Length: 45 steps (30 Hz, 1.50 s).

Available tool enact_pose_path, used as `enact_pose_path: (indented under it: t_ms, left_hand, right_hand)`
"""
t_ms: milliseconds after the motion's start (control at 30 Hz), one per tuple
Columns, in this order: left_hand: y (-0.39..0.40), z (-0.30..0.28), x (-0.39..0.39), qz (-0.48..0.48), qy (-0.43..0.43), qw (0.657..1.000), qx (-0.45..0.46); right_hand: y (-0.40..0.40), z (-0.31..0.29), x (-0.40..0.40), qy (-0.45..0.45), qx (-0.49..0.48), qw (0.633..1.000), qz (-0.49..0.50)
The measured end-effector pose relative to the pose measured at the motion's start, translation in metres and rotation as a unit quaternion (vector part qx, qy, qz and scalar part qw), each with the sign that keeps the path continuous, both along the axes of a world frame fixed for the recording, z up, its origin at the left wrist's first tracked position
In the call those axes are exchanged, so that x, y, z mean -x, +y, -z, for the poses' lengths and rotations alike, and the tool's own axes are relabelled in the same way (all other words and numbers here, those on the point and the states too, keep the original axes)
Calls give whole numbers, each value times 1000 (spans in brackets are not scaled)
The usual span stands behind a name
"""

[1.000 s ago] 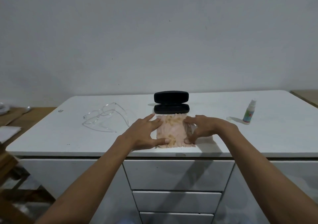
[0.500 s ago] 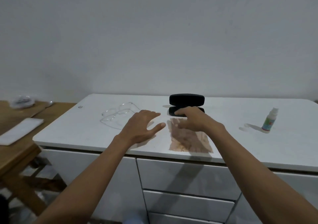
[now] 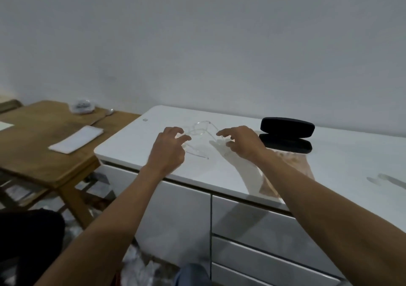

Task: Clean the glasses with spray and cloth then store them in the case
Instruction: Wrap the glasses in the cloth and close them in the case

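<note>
Two hands out over white cabinet top (image 3: 136, 145): left hand (image 3: 168, 150), right hand (image 3: 243, 143), both with fingers spread, empty. One pair clear glasses (image 3: 198, 131) between fingertips. One black case (image 3: 286, 135), lid up, just beyond right hand. One peach cloth (image 3: 294, 165) under right forearm. Three drawer fronts (image 3: 263, 224) below (lowest partly cut off). One wooden side table (image 3: 35, 145) off left hand; on it one white folded sheet (image 3: 77, 139).

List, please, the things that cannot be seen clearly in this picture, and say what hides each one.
- Clear-framed glasses: head view; motion blur and the transparent frame leave it unclear whether the left hand or right hand touches them.
- Peach patterned cloth: head view; mostly covered by the right forearm.
- Spray bottle: head view; outside the right edge.
- Open black hard case: head view; interior too dark to see.
</note>
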<state>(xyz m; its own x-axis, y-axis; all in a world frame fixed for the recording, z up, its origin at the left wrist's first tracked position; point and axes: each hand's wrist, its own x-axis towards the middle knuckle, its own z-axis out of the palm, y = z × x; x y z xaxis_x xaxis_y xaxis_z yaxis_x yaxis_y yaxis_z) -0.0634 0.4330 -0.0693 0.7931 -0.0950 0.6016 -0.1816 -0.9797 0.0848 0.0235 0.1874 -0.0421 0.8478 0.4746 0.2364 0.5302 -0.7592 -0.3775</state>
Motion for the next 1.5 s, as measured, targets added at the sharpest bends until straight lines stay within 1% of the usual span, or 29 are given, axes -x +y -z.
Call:
enact_pose_path:
  t_ms: [133, 233, 367, 433, 500, 567, 633, 700, 933, 1100, 1233, 1500]
  left_hand:
    - [3, 0, -7, -2, -13, 1000, 0]
    - [4, 0, -11, -12, -30, 999, 18]
    - [9, -9, -22, -25, -85, 993, 84]
    - [6, -19, -26, -25, -102, 986, 133]
    - [-4, -30, -31, -17, -95, 975, 202]
    - [-17, -38, -39, -3, -66, 957, 282]
    - [-33, -47, -46, 7, -22, 930, 367]
    - [-51, -53, -52, 17, 5, 908, 418]
    - [-122, -60, -55, 74, 77, 901, 422]
    - [-159, -53, -49, 117, 125, 902, 397]
    - [-179, -49, -39, 149, 157, 894, 393]
    - [-189, -40, -29, 163, 183, 889, 387]
  right_hand:
    - [8, 16, -11, -23, -7, 1000, 13]
    - [11, 25, -16, -54, -63, 996, 24]
    - [11, 14, -19, -124, -147, 981, 8]
    - [9, 2, -22, -155, -185, 970, 2]
    - [5, -11, -24, -177, -196, 964, 13]
    - [-4, -22, -25, -194, -199, 960, 29]
    - [-19, -29, -22, -202, -206, 956, 47]
    - [-38, -34, -16, -203, -214, 953, 71]
    - [-119, -37, 16, -183, -227, 946, 143]
    - [-164, -29, 43, -169, -219, 946, 172]
    - [-185, -23, 56, -164, -214, 945, 185]
    - [-198, -14, 72, -169, -197, 947, 190]
